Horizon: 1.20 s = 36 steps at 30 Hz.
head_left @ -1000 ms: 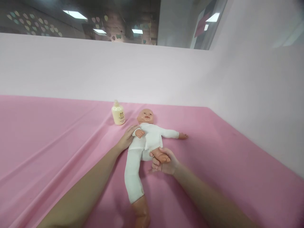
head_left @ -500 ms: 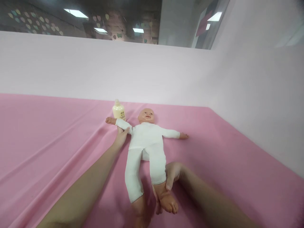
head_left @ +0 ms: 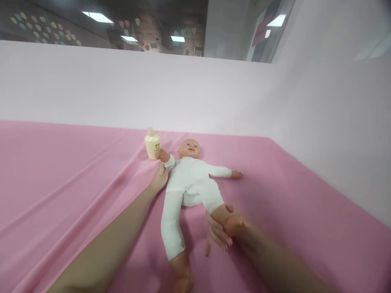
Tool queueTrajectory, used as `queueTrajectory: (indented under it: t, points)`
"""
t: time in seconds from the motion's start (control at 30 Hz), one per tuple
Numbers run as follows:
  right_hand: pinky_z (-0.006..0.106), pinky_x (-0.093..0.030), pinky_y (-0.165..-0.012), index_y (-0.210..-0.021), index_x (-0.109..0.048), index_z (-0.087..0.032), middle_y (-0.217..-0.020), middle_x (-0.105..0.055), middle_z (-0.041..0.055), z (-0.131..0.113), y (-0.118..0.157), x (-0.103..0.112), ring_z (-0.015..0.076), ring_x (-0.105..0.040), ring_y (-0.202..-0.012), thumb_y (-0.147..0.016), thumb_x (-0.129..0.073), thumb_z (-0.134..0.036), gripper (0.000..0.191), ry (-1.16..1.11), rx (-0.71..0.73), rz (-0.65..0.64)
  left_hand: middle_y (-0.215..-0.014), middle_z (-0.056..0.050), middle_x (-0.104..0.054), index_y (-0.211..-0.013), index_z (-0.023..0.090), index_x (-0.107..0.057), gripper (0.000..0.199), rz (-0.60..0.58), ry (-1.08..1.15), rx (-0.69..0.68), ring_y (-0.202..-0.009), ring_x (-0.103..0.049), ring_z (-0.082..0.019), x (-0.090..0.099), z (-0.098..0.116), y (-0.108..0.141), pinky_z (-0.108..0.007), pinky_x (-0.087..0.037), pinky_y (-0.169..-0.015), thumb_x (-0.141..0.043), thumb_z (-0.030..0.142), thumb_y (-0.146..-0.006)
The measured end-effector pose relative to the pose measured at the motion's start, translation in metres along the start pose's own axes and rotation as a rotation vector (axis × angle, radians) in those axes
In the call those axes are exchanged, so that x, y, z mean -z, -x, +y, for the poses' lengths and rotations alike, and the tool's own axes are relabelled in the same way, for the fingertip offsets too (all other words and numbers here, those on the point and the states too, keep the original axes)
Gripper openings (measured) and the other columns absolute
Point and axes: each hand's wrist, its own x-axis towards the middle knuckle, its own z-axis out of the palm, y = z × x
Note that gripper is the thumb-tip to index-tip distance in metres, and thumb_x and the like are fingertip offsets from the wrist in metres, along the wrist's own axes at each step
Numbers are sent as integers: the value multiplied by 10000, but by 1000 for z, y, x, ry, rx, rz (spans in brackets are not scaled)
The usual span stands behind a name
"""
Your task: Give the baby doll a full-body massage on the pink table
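Note:
A baby doll [head_left: 191, 173] with a white cloth body lies on its back on the pink sheet, head away from me. My left hand [head_left: 160, 177] is closed around the doll's arm on the left, which is bent up with its hand raised. Below the doll, my right hand [head_left: 218, 232] grips the lower leg on the right; my fingers curl under it and the foot partly covers my hand. That leg is lifted and swung outward. The doll's other leg and other arm lie stretched out on the sheet.
A pale yellow pump bottle [head_left: 152, 144] stands just behind the doll's raised hand. The pink sheet [head_left: 76, 171] has long folds on the left. White walls [head_left: 137, 89] rise at the back and right, with a window [head_left: 168, 28] above.
The doll's left-side arm has bent up and inward with my left hand. My right hand has raised the right-side leg and moved it outward to the right.

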Motion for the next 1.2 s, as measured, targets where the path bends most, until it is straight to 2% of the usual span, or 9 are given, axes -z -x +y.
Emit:
queueTrajectory:
  t: [0.13, 0.2, 0.3, 0.57, 0.7, 0.8, 0.9, 1.0, 1.2]
  points:
    - [383, -508, -888, -733, -470, -207, -481, -486, -67, -3, -16, 6, 128, -525, -527, -831, -315, -836, 655, -270, 313, 376, -1325, -99, -556, -1288, 223, -565, 365, -146, -84, -219, -1271, -496, -239, 0, 9, 1, -445, -343, -1147, -418, 287, -961]
    - [364, -496, -865, -729, -467, -197, -439, -418, -79, -7, -22, 5, 118, -479, -496, -882, -290, -776, 625, -366, 318, 600, -1351, -87, -536, -1329, 258, -570, 413, -194, -118, -279, -1292, -482, -229, 0, 12, 1, -431, -345, -1151, -413, 234, -947]
    - [365, -483, -842, -713, -462, -198, -414, -368, -85, -10, -24, 3, 123, -472, -483, -881, -302, -768, 615, -381, 272, 704, -1364, -85, -521, -1359, 279, -565, 474, -199, -149, -272, -1306, -472, -227, 0, 14, 2, -439, -353, -1146, -404, 176, -925]
    - [397, -471, -854, -704, -485, -189, -443, -428, -59, -7, -22, 3, 157, -559, -571, -824, -280, -846, 698, -346, 285, 582, -1332, -82, -565, -1340, 256, -560, 411, -183, -103, -253, -1275, -500, -234, 1, 20, 2, -434, -356, -1142, -427, 256, -951]
    - [482, -459, -901, -705, -492, -190, -473, -507, -24, -1, -21, 3, 185, -588, -607, -793, -246, -881, 740, -277, 279, 507, -1307, -106, -578, -1294, 190, -537, 377, -81, -34, -92, -1267, -507, -255, 0, 14, 1, -461, -340, -1143, -433, 324, -957]
    - [519, -460, -922, -746, -547, -175, -567, -616, 22, 8, -20, 4, 216, -632, -667, -746, -425, -861, 697, -182, 279, 337, -1304, -115, -569, -1328, 192, -463, 412, 15, 29, 25, -1257, -513, -260, 0, 9, -1, -464, -350, -1130, -472, 336, -942]
    - [476, -499, -893, -825, -616, -126, -730, -708, 98, 15, -19, 5, 251, -682, -737, -653, -691, -728, 630, -80, 63, 125, -1403, -104, -496, -1376, 235, -389, 462, 98, 98, 64, -1329, -456, -241, 2, 7, -2, -436, -321, -1155, -487, 373, -947]
    - [408, -521, -897, -873, -647, -93, -843, -731, 134, 17, -18, 5, 269, -707, -857, -604, -843, -511, 534, -9, -184, 111, -1449, -116, -455, -1386, 233, -369, 491, 158, 129, 125, -1379, -404, -238, 4, 5, -4, -434, -299, -1168, -489, 425, -950]
    - [360, -546, -919, -907, -671, -81, -937, -729, 149, 18, -13, 13, 299, -692, -1022, -540, -898, -444, 564, -18, -258, 78, -1407, -136, -500, -1393, 223, -336, 560, 152, 189, 173, -1329, -467, -239, 5, -2, -4, -425, -382, -1107, -561, 411, -916]
